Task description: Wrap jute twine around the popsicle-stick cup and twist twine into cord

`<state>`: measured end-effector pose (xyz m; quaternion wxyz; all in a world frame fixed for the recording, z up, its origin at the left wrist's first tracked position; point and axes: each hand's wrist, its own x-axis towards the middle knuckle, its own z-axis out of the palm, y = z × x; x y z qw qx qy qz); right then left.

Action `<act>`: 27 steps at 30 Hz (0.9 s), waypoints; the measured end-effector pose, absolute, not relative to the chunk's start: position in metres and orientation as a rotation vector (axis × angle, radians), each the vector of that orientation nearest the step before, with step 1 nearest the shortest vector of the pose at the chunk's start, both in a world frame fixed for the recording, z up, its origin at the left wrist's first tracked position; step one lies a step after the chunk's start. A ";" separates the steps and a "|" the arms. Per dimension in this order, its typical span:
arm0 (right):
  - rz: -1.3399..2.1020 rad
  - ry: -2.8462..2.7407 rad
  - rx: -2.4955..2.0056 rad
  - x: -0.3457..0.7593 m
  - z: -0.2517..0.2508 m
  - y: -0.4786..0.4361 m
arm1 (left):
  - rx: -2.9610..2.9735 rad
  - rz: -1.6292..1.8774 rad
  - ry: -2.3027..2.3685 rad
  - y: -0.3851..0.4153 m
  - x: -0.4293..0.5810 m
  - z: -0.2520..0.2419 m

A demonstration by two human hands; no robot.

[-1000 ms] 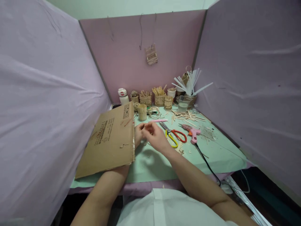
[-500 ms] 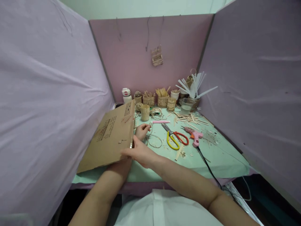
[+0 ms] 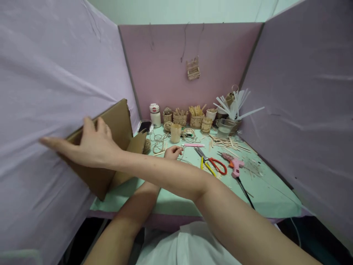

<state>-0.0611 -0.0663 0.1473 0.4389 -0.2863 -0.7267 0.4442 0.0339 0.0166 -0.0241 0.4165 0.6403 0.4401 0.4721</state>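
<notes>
**Cardboard swings up at the tabletop's left edge**

Reaching across, my right hand (image 3: 93, 145) lies spread flat on the cardboard sheet (image 3: 118, 119). Half a second ago the sheet slanted low over the tabletop (image 3: 264, 191); now it stands tipped against the purple partition (image 3: 41, 92), baring the left rear corner. My left hand (image 3: 173, 151) stays pinched on twine (image 3: 181, 148) mid-table, near the scissors (image 3: 212, 163).
</notes>
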 end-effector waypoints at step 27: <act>0.494 -2.028 -0.794 -0.121 0.063 -0.098 | 1.601 1.173 1.010 0.020 0.038 -0.036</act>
